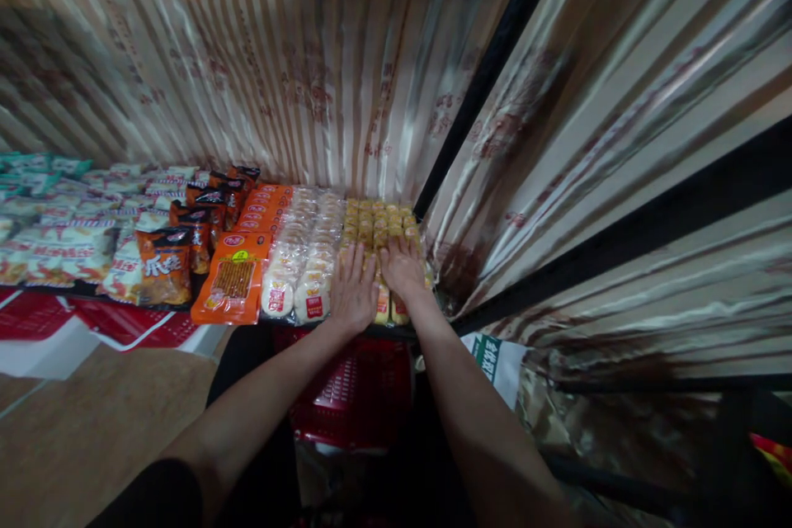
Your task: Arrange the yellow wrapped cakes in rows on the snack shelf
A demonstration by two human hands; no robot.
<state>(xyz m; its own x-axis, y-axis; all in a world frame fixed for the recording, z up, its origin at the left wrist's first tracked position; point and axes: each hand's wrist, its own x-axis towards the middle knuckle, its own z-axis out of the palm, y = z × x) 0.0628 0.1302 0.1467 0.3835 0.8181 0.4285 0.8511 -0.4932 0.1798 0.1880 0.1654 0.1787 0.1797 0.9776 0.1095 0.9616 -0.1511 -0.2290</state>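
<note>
Both of my hands lie flat on packed snacks at the right end of a low shelf. My left hand [355, 289], fingers stretched out, rests where the white round wrapped cakes [314, 289] meet the small yellow wrapped snacks [371, 219]. On the yellow snacks lies my right hand [402, 266], fingers extended and slightly apart. The yellow snacks stand in tight rows and are partly hidden under my hands. Left of the white cakes are orange flat packets [235, 276] with brown sticks showing through a window.
Orange-black bags [167, 264] and white snack bags [74, 247] fill the shelf's left part. Striped curtain-like sheeting [297, 58] hangs behind. Dark metal bars [488, 66] cross at the right. Red printed material [352, 396] hangs below the shelf, above a tan floor [92, 445].
</note>
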